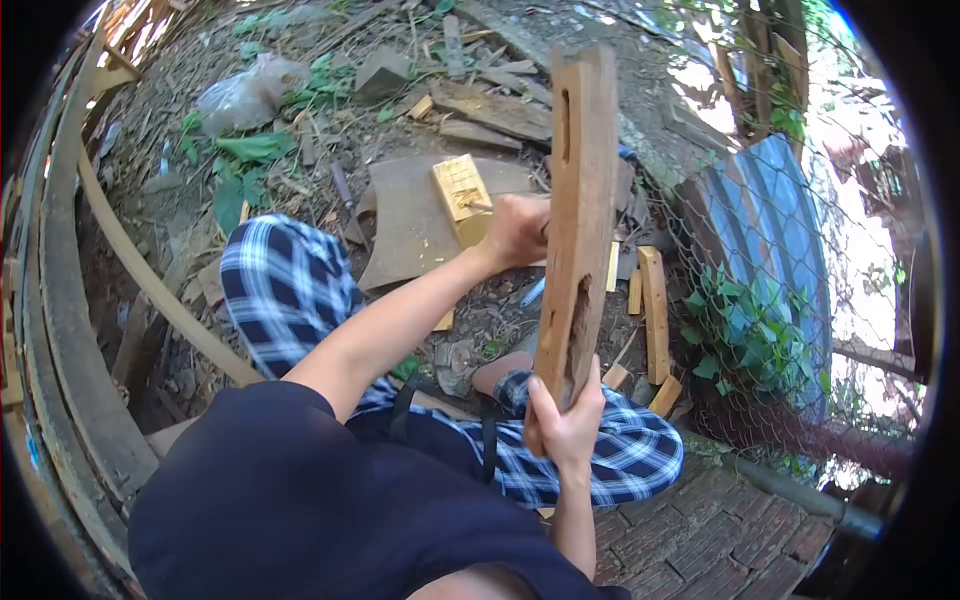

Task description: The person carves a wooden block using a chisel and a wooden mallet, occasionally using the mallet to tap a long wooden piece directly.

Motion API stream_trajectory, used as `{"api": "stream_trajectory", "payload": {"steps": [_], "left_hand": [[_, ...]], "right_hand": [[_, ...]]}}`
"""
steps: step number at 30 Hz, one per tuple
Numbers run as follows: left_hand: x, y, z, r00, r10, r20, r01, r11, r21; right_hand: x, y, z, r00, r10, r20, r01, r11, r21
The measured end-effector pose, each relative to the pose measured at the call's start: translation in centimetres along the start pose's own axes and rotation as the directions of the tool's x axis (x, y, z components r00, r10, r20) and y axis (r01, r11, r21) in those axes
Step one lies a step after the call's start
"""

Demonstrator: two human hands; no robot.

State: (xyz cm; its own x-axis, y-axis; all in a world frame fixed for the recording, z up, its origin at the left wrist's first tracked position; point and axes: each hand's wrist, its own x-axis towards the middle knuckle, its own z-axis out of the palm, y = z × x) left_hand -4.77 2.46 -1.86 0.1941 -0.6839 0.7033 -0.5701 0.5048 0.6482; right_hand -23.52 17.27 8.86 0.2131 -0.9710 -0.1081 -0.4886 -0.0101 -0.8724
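A long wooden beam (577, 230) stands nearly upright in front of me, with a narrow slot near its top and a longer, rough-edged slot lower down. My right hand (572, 425) is closed round its lower end, thumb on the near face. My left hand (518, 232) is a fist at the beam's left side, about halfway up. The beam covers part of that fist, so what it grips is hidden. Beyond the left fist, a yellowish wood block (459, 188) lies on a worn flat board (405, 215), with small chips on it.
Wood offcuts (654, 310) lie on the ground to the right, beside a wire fence and a blue corrugated sheet (765, 230). A clear plastic bag (250, 95) and planks (490, 110) lie farther off. Long curved boards (75, 270) run along the left.
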Motion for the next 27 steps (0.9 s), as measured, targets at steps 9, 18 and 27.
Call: {"api": "stream_trajectory", "payload": {"steps": [9,18,27], "left_hand": [[1.3,-1.1,-1.3,0.995,-0.071,-0.075,0.066,0.996,-0.063],[1.3,-0.8,-1.2,0.991,-0.116,-0.067,0.111,0.991,-0.072],[2.2,-1.8,-1.9,0.952,-0.218,-0.217,0.195,0.973,-0.123]], "right_hand": [[0.1,-3.0,-1.7,0.874,-0.173,-0.455,0.469,0.547,0.693],[-1.0,0.7,-1.3,0.977,-0.145,-0.157,0.172,0.969,0.179],[-1.3,2.7,1.3,0.985,-0.155,-0.077,0.164,0.976,0.146]]}}
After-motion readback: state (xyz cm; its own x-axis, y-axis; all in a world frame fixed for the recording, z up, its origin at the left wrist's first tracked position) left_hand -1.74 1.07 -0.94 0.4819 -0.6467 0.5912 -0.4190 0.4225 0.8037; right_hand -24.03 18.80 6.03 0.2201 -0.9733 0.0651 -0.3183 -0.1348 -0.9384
